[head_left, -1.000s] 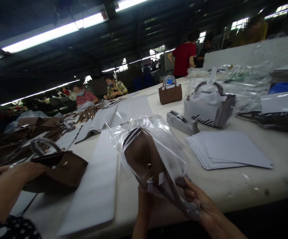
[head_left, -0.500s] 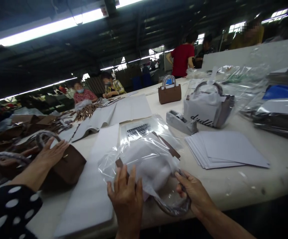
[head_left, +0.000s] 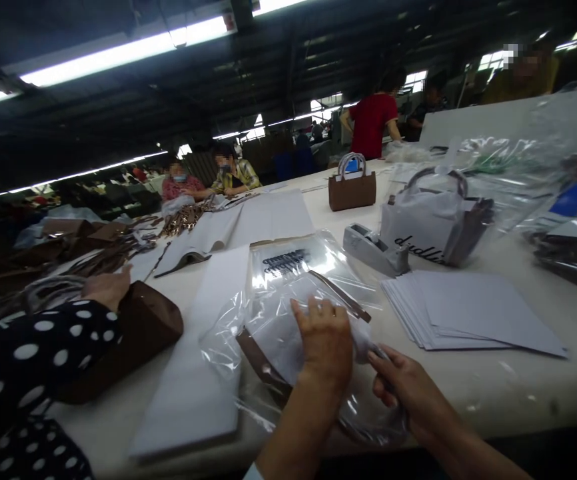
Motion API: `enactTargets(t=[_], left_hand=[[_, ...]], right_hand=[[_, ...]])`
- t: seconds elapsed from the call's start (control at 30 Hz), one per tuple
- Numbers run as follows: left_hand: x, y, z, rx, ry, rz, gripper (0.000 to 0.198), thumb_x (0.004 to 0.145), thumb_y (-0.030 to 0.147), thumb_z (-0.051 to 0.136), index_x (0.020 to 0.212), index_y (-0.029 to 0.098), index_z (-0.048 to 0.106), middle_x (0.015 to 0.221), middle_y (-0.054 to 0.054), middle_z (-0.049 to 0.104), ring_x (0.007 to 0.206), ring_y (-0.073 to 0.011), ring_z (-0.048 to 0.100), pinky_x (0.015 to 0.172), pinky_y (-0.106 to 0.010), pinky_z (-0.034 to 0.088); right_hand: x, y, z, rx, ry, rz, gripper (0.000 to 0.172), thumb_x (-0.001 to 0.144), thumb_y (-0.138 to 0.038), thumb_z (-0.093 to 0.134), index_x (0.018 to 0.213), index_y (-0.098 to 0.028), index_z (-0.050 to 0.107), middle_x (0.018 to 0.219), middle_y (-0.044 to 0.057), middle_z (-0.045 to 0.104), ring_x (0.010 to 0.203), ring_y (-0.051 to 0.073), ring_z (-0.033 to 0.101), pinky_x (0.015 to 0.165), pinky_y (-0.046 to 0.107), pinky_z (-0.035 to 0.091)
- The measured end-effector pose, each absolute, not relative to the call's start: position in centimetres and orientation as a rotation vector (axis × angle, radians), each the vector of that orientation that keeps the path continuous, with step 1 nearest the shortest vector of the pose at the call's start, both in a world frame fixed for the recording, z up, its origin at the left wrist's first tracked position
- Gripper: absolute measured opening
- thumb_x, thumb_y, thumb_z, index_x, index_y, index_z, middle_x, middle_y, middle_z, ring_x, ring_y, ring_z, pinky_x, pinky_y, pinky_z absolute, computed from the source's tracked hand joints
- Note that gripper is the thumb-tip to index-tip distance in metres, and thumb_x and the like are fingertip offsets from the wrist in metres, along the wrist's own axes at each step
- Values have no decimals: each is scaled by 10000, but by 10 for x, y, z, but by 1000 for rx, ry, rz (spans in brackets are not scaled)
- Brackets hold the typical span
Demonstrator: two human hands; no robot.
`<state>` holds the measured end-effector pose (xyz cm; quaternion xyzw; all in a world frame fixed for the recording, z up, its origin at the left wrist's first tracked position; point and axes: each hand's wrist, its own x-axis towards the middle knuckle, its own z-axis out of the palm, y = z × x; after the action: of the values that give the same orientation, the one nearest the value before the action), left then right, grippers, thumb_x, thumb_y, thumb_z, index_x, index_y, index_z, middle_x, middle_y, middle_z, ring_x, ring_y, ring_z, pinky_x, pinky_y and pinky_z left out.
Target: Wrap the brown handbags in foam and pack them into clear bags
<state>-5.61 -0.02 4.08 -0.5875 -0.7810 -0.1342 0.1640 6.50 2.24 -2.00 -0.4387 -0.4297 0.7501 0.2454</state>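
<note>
A brown handbag [head_left: 263, 360] with white padding lies on the table inside a clear plastic bag [head_left: 223, 333], its handles toward the near edge. My left hand [head_left: 324, 337] rests on the white padding at the bag's opening, fingers bent and pressed together; what they hold, if anything, is hidden. With thumb and fingers, my right hand [head_left: 398, 383] grips the wrapped handle [head_left: 386, 427] at the bag's right side. Black lettering shows on the flat part of the plastic beyond the handbag.
A tape dispenser [head_left: 374, 248], a stack of white sheets [head_left: 483, 310] and a bagged handbag [head_left: 431, 223] are at the right. Another brown handbag [head_left: 352, 191] stands farther back. A co-worker's dotted sleeve [head_left: 43, 347] reaches over a brown handbag [head_left: 148, 320] at the left.
My left hand has moved right and forward from the bag's left edge onto the padding, its fingers now bent. The co-worker's hand has shifted off the left handbag's front.
</note>
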Motion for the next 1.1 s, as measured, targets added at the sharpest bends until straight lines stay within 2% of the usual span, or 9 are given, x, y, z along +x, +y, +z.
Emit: enactTargets(t=[0.17,0.3,0.43,0.53,0.67,0.73,0.8,0.93,1.1], left_hand=[[-50,12,46,-1983,-1969,-609,155,872,163,399,904,194,547,1033,-27,618,1018,-177,549,973,-453,369],[-44,-5,47,-2016,-1892,-662,186,870,226,406,998,207,539,1134,-33,593,1055,-190,533,953,-453,392],[-62,-36,46,-1802,-1990,-540,347,792,126,451,1131,169,511,1140,-104,573,1022,-261,538,856,-464,445],[-84,-49,49,-1757,-1867,-559,245,828,205,469,1057,199,555,1002,-64,603,886,-221,571,756,-372,474],[-92,-53,60,-1790,-1810,-653,198,863,299,448,970,203,585,943,-41,605,865,-198,567,761,-336,452],[-88,-50,64,-1793,-1825,-682,209,871,322,437,958,206,588,947,-34,606,868,-191,568,772,-330,444],[-85,-48,64,-1798,-1838,-666,227,872,342,427,975,212,582,964,-31,608,875,-194,571,779,-333,439],[-90,-50,56,-1873,-1829,-585,288,862,378,420,1065,215,543,1017,-39,602,919,-206,571,806,-338,433],[-103,-62,59,-1897,-1837,-582,284,854,396,422,1072,261,545,977,-8,604,869,-176,588,752,-289,449]], right_hand=[[74,35,-26,-1177,-1278,2039,518,707,-470,595,1089,-141,475,401,-56,475,314,35,308,339,128,192],[66,57,-29,-1129,-1252,2019,410,712,-393,609,1022,-138,527,450,-47,490,356,37,367,348,121,230],[67,69,-22,-1034,-1472,1910,384,753,-414,556,1041,-160,564,878,55,633,554,101,579,396,164,376],[92,87,-20,-1029,-1853,1410,421,837,-474,425,1086,-175,586,993,71,631,755,172,631,622,268,502],[167,142,-33,-1231,-2258,548,513,789,-435,524,1214,-148,520,1254,127,494,1179,244,441,1008,399,330],[210,177,-42,-1367,-2531,414,798,657,-399,665,1351,-162,351,1428,145,200,1316,315,171,1038,551,165],[246,208,-49,-1392,-2621,466,866,579,-344,726,1341,-139,369,1409,176,217,1301,351,183,1016,587,162],[285,236,-47,-1255,-2691,620,567,654,-269,682,1200,-185,553,1278,109,464,1184,259,437,1012,385,330],[289,226,-25,-1200,-2443,566,142,656,-248,690,790,-215,724,869,42,686,809,203,649,807,286,478]])
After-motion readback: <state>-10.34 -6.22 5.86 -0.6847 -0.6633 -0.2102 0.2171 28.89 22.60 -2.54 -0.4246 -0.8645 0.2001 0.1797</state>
